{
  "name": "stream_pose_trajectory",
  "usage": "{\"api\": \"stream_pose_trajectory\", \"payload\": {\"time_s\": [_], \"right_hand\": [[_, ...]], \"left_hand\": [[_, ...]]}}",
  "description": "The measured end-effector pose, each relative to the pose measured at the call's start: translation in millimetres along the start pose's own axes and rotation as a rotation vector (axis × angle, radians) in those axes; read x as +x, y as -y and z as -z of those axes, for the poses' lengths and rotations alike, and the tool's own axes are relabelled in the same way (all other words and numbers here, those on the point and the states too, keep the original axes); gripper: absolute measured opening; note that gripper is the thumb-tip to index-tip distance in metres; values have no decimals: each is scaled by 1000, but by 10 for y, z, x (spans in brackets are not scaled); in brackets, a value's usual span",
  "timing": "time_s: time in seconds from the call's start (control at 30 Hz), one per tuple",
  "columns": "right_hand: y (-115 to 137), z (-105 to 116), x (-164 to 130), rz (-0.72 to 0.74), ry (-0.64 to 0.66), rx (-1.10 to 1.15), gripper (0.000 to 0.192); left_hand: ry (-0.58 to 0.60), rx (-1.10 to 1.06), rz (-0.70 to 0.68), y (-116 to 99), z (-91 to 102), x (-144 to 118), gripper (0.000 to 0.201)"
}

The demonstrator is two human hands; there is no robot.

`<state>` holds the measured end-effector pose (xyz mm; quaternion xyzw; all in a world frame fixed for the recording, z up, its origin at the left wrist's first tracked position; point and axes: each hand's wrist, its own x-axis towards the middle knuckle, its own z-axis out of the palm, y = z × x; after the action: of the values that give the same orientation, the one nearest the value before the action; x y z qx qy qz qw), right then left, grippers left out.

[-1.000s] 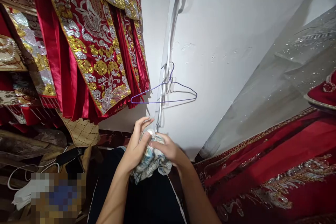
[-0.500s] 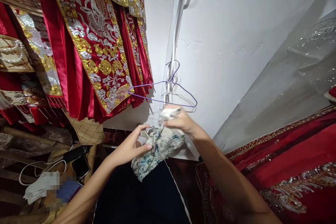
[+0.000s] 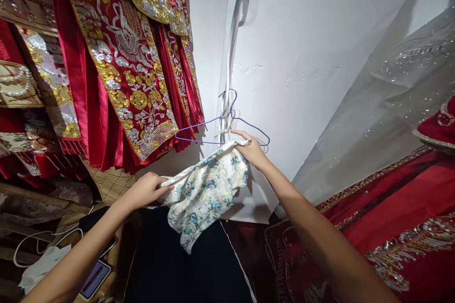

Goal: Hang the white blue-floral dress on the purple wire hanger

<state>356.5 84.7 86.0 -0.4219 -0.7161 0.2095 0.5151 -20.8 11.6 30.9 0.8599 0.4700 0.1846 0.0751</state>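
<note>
From the head camera, the floral cloth hangs stretched between both hands in front of the white wall. The left hand is closed on its lower corner, and the right hand pinches the upper edge, lifted right beside the purple wire hanger, so the fabric spreads open rather than bunching. Red embroidered garments hang at the left. No readable writing or labels show anywhere.

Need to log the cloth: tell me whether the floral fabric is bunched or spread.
Partly spread: the floral fabric stretches between the left hand and right hand, its lower part hanging loose.
</note>
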Motion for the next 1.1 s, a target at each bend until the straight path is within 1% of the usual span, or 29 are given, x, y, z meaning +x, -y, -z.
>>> {"api": "stream_pose_trajectory", "payload": {"time_s": [0.07, 0.1, 0.13, 0.17, 0.23, 0.3, 0.43, 0.5, 0.57, 0.63, 0.67, 0.7, 0.73, 0.8, 0.83, 0.87, 0.9, 0.93, 0.97, 1.0, 1.03, 1.07, 1.1], "right_hand": [[-212, -34, 11, -66, 152, 18, 50], [-305, -53, 0, -94, 201, 26, 46], [-386, -66, -20, -113, 221, 35, 41], [-452, -66, -47, -122, 219, 41, 36], [-538, -8, -112, -129, 174, 41, 29], [-563, 132, -184, -139, 116, 23, 26], [-469, 501, -308, -151, 23, -50, 22], [-374, 603, -363, -155, -7, -82, 20], [-260, 599, -430, -159, 19, -69, 19], [-132, 511, -518, -158, 100, -10, 17], [-63, 453, -569, -154, 136, 23, 18], [5, 398, -623, -145, 160, 49, 21], [71, 356, -677, -131, 172, 63, 28], [180, 338, -772, -106, 141, 53, 48], [217, 369, -807, -99, 91, 35, 60], [240, 426, -829, -99, 9, 10, 71], [249, 506, -838, -109, -98, -18, 81], [246, 605, -834, -128, -208, -42, 86], [234, 715, -818, -152, -292, -60, 85], [220, 832, -792, -184, -323, -66, 78], [207, 947, -761, -223, -299, -60, 67], [203, 1055, -727, -267, -223, -37, 55], [212, 1150, -691, -314, -116, 3, 46]], "left_hand": [[57, 88, 40, 32, -6, -34, 42], [84, 112, 61, 29, -3, -34, 40], [95, 116, 88, 16, 7, -21, 39], [99, 112, 116, -6, 27, 6, 37], [80, 95, 150, -74, 94, 94, 35], [25, 60, 141, -172, 190, 219, 34], [-101, -51, 46, -432, 403, 507, 32], [-132, -72, -35, -575, 485, 655, 28], [-179, -60, -150, -711, 537, 808, 24], [-240, -23, -245, -814, 566, 968, 17], [-262, -8, -268, -846, 576, 1048, 13], [-282, -10, -272, -861, 585, 1123, 8], [-297, -31, -264, -859, 595, 1192, 9], [-309, -99, -236, -810, 620, 1301, 24], [-308, -118, -224, -773, 636, 1339, 31], [-305, -116, -215, -733, 653, 1366, 35], [-304, -93, -212, -697, 670, 1384, 36], [-308, -55, -214, -667, 687, 1395, 35], [-319, -16, -220, -647, 703, 1400, 33], [-335, 16, -231, -635, 718, 1402, 31], [-353, 39, -241, -630, 731, 1400, 29], [-375, 51, -245, -627, 741, 1394, 29], [-403, 50, -233, -623, 749, 1383, 28]]}}
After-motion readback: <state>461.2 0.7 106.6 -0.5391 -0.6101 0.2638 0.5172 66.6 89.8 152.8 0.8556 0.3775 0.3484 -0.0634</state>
